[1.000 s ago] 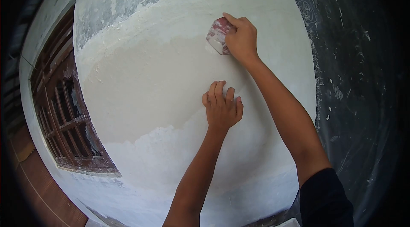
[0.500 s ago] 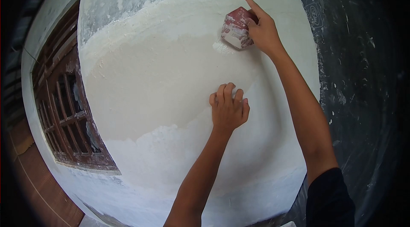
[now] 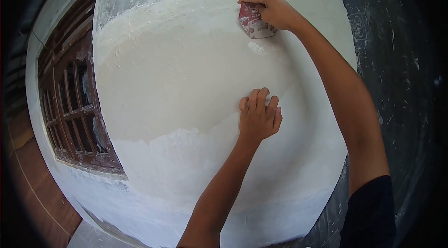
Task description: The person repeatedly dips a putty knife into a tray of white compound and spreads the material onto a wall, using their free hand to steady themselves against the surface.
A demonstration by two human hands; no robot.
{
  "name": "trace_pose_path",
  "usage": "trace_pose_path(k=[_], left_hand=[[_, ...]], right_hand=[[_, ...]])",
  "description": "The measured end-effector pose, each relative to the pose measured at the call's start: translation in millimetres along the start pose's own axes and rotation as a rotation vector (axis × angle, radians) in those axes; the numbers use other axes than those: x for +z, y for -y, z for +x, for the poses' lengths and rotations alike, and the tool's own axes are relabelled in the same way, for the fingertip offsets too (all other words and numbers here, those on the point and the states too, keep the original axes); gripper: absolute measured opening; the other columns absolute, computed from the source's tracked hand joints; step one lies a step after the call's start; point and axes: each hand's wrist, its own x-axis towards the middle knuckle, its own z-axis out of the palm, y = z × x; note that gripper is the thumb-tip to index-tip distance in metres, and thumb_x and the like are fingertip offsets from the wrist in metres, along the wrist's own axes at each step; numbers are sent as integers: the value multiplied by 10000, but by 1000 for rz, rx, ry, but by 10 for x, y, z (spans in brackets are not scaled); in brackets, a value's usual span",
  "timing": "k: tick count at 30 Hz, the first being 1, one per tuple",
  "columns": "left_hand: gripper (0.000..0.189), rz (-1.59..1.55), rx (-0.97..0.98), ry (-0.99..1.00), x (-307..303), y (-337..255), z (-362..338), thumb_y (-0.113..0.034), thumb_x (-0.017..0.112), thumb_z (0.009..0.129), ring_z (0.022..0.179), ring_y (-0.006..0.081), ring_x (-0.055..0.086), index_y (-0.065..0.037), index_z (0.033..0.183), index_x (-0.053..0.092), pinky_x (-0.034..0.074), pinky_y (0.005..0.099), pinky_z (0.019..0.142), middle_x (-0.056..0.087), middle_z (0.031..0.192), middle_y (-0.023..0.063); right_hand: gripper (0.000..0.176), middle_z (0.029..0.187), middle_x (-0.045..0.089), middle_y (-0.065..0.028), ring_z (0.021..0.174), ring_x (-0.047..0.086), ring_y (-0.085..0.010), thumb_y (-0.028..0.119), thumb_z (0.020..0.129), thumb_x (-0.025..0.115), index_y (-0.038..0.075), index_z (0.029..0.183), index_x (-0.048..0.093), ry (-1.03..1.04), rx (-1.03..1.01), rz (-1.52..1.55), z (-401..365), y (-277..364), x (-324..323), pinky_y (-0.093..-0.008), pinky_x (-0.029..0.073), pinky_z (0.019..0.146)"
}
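Right hand (image 3: 276, 10) closed on smeared red tool (image 3: 255, 24), left hand (image 3: 259, 118) half-open, empty, scrawl (image 3: 359, 26) on dark wall (image 3: 396, 80) illegible

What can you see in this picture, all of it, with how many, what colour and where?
wall: one, white to beige with a grey upper band, filling the middle
window: one, brown with chipped paint, left
flat hand tool: one, dark red smeared with white, upper centre, in the right hand
small fresh-looking patch: one, white, just below the tool
dark surface: one, near black with pale specks, right
panelled surface: one, reddish brown, lower left
sleeve: one, dark, lower right
left hand: one, brown, centre, fingers bent towards the wall
right hand: one, brown, upper centre, gripping the tool
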Motion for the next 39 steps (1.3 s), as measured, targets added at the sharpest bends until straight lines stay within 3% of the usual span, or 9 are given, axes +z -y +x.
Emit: trace_pose_path(k=[4, 6, 8, 20, 24, 26, 34, 36, 39], left_hand=[[385, -6, 12, -12, 9, 7, -5, -223, 617, 748, 1073, 261, 457, -123, 1095, 485, 252, 428, 883, 494, 1132, 92], [387, -21, 8, -17, 12, 8, -12, -222, 617, 747, 1068, 262, 458, -121, 1096, 485, 253, 429, 882, 497, 1128, 93], [385, -15, 15, -22, 9, 7, 3, -226, 612, 752, 1058, 262, 464, -119, 1099, 486, 253, 428, 880, 503, 1121, 96], [376, -3, 19, -23, 11, 8, 1, -231, 608, 759, 1053, 262, 466, -117, 1096, 485, 255, 425, 876, 504, 1115, 100], [382, 5, 18, -3, -7, -1, 16, -229, 608, 755, 1054, 262, 463, -118, 1099, 481, 254, 425, 874, 500, 1119, 99], [388, 12, 14, 4, -4, 6, 1, -229, 609, 754, 1057, 262, 462, -118, 1102, 480, 252, 427, 878, 498, 1119, 99], [390, 5, 7, 6, -4, -2, 3, -227, 611, 754, 1058, 264, 459, -120, 1106, 481, 249, 430, 881, 496, 1120, 96], [389, 9, 5, 15, -4, 5, 5, -227, 610, 755, 1058, 264, 459, -121, 1106, 481, 249, 429, 881, 496, 1120, 96], [388, -3, 3, 8, 6, 12, -5, -227, 611, 756, 1058, 267, 461, -118, 1105, 483, 251, 430, 880, 497, 1118, 97]], right_hand=[[605, 1146, 644, -105, 1018, 619, -295, -91, 701, 423, 168, 1185, 679, -115, -11, 109, 74, 0, -78, -380, 524, 914], [466, 1057, 650, -71, 969, 620, -218, -94, 866, 396, 131, 1157, 681, 58, 15, -1, -14, 41, -161, -318, 487, 894], [460, 1076, 660, -60, 993, 616, -222, -90, 864, 406, 133, 1155, 684, 79, -65, -75, -8, -70, -77, -322, 477, 925], [522, 1119, 673, -40, 1018, 622, -224, -116, 798, 420, 153, 1148, 698, 126, -38, -34, 83, -86, -129, -340, 481, 940], [478, 1098, 671, -66, 1013, 623, -229, -96, 819, 443, 148, 1142, 699, -10, -20, -66, 109, 45, -54, -343, 485, 940], [629, 1185, 655, -108, 1016, 634, -295, -93, 648, 430, 166, 1153, 702, -98, 59, 105, 119, 66, -50, -379, 520, 944], [623, 1160, 660, -112, 968, 640, -296, -93, 660, 413, 160, 1149, 705, 19, -96, -22, 90, -79, -5, -387, 542, 896], [452, 1062, 676, -80, 1038, 619, -253, -86, 837, 449, 136, 1144, 698, -133, 25, 84, 105, -5, -14, -347, 480, 939], [454, 1068, 673, -86, 1019, 621, -260, -84, 837, 450, 138, 1147, 696, 57, 28, 94, 11, 85, -169, -350, 485, 923]])
